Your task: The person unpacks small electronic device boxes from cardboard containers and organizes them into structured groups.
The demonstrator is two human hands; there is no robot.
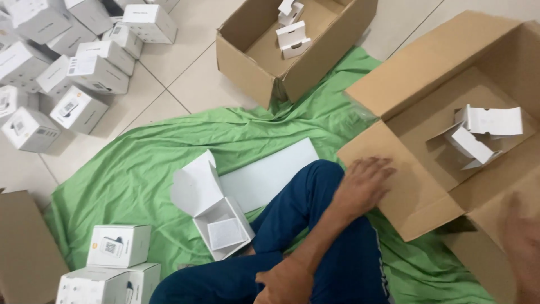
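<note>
Left hand (363, 180) spread flat on the big cardboard box (416, 194) flap, right hand (523, 242) a blur, grip unclear. Two white inserts (478, 135) inside; white cartons (79, 73) far left still shut.

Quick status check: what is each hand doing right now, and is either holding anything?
Left hand: open, flat on the flap of the large cardboard box, holding nothing.
Right hand: blurred at the frame edge by the box; state cannot be told.
</note>
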